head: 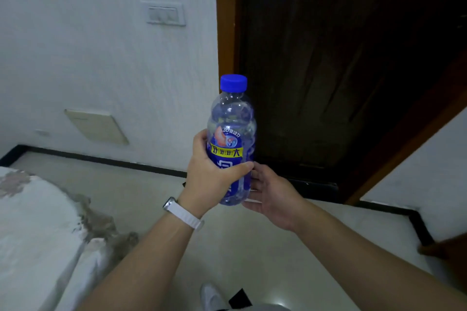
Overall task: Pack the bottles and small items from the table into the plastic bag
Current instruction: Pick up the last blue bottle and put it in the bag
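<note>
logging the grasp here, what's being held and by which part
The left hand holds the blue-capped bottle upright around its labelled lower body. The right hand cups its base from behind.

A domestic interior, apparently a bedroom or guest room. White textured walls [88, 58] carry a two-rocker light switch [165, 13] and a beige access panel [97, 126]. A dark wooden door [341, 70] sits in an orange-brown frame [225, 20]. Pale glossy floor tiles [252, 247] meet a black skirting strip [101, 158]. At lower left lies a bed [32, 222] with white and grey-patterned bedding.
</note>
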`<action>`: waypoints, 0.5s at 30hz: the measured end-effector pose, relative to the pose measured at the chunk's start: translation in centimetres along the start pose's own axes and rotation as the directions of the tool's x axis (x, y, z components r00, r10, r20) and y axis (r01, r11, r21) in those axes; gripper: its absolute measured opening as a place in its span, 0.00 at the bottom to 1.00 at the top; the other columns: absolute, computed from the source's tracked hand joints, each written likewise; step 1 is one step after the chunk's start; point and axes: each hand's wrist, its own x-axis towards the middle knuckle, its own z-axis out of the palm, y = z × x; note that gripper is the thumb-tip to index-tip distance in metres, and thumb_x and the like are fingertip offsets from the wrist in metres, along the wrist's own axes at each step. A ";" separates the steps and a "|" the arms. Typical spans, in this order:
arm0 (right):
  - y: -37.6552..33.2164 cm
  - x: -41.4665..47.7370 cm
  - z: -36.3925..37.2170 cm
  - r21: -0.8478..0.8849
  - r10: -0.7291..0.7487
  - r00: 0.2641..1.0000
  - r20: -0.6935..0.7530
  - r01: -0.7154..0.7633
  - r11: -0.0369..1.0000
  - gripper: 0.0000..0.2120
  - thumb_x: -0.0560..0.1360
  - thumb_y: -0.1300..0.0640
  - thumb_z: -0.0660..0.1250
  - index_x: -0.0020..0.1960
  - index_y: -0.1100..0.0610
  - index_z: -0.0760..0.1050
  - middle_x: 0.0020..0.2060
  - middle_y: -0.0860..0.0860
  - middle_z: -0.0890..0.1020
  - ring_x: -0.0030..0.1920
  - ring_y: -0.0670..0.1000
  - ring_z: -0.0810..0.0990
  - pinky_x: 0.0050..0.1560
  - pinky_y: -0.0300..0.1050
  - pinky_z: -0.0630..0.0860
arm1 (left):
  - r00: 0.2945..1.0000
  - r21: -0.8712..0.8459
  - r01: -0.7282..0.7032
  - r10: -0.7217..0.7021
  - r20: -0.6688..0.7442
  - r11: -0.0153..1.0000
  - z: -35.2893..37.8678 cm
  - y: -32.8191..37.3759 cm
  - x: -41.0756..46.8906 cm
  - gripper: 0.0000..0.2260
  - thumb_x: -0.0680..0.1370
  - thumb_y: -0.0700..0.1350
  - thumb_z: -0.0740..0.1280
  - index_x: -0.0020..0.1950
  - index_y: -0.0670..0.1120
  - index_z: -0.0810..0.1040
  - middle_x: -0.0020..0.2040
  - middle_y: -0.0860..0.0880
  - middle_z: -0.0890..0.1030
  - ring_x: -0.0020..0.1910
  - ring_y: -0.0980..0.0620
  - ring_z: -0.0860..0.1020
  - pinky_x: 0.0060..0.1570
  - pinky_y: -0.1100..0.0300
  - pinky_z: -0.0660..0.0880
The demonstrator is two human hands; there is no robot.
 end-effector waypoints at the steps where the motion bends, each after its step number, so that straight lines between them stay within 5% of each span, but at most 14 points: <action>1: -0.9 1.4 1.0 -0.020 -0.004 1.000 0.007 0.004 1.000 0.20 0.79 0.40 0.58 0.61 0.52 0.78 0.55 0.52 0.84 0.53 0.52 0.82 0.56 0.50 0.74 | 1.000 -0.017 0.007 -0.007 -0.007 1.000 -1.0 -0.1 1.5 0.36 0.62 0.43 0.82 0.64 0.52 0.66 0.55 0.56 0.79 0.49 0.63 0.81 0.44 0.66 0.79; 4: -3.1 5.7 4.2 -0.065 -0.020 0.999 0.045 0.023 0.998 0.20 0.79 0.40 0.57 0.62 0.51 0.77 0.55 0.51 0.84 0.53 0.51 0.82 0.52 0.48 0.73 | 0.999 -0.048 -0.001 -0.001 -0.042 0.999 -4.3 -0.5 5.6 0.37 0.62 0.41 0.82 0.64 0.51 0.66 0.55 0.56 0.79 0.49 0.63 0.81 0.43 0.67 0.78; 10: -5.4 13.0 10.6 -0.135 0.018 0.990 0.136 0.001 0.991 0.21 0.80 0.41 0.58 0.64 0.53 0.76 0.56 0.54 0.84 0.58 0.55 0.82 0.59 0.51 0.75 | 0.978 -0.035 -0.002 -0.005 -0.210 0.999 -10.5 -2.0 10.8 0.36 0.61 0.39 0.82 0.63 0.49 0.68 0.54 0.54 0.80 0.49 0.59 0.82 0.43 0.67 0.78; 15: -6.8 18.8 15.4 -0.182 0.086 0.968 0.235 -0.043 0.982 0.18 0.80 0.43 0.57 0.58 0.54 0.77 0.49 0.53 0.85 0.49 0.52 0.83 0.53 0.48 0.76 | 0.936 -0.025 0.043 -0.049 -0.349 0.999 -15.1 -3.4 14.3 0.33 0.62 0.35 0.81 0.62 0.45 0.68 0.51 0.52 0.82 0.45 0.60 0.82 0.41 0.68 0.77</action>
